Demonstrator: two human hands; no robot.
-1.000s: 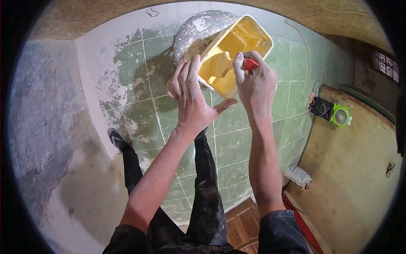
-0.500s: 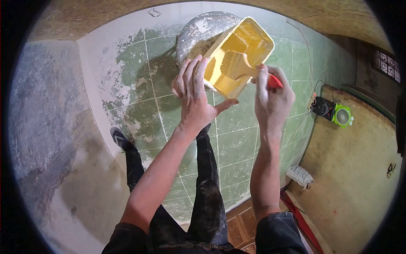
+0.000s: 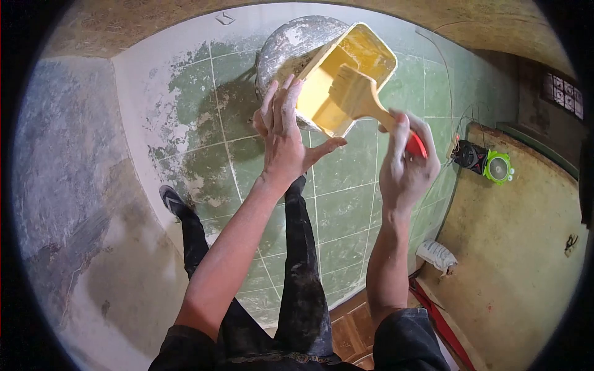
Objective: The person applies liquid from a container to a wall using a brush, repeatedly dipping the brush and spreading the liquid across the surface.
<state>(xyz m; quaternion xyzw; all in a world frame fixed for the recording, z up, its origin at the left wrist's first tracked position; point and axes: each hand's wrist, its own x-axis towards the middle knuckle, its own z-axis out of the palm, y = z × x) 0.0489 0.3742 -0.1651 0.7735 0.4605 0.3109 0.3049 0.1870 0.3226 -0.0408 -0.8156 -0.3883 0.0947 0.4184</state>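
Note:
A tilted rectangular container (image 3: pixel 385 83) holds pale yellow paint (image 3: pixel 317 93), with streaks of it on the inner walls. My left hand (image 3: pixel 286 133) grips its near left side, fingers along the wall and thumb spread past the near end. In my right hand (image 3: pixel 408 157) is a wide paintbrush (image 3: pixel 370 106), closed around a handle that is wooden with a red end. Yellow-coated bristles hang over the container's opening. Behind and beneath the container is a round, paint-spattered grey surface (image 3: pixel 297 37). Whitish residue covers both hands.
Green floor tiles (image 3: pixel 346 213) carry white splatter on the left. My legs and a sandalled foot (image 3: pixel 173 201) are below. To the right stand a black device (image 3: pixel 471 156) with a green round fan (image 3: pixel 499 167), loose wires, and a white bag (image 3: pixel 437 255).
My right hand has shifted right and down, turning the paintbrush so its handle slants more steeply. The bristles have moved slightly right and up. My left hand and the container have barely moved.

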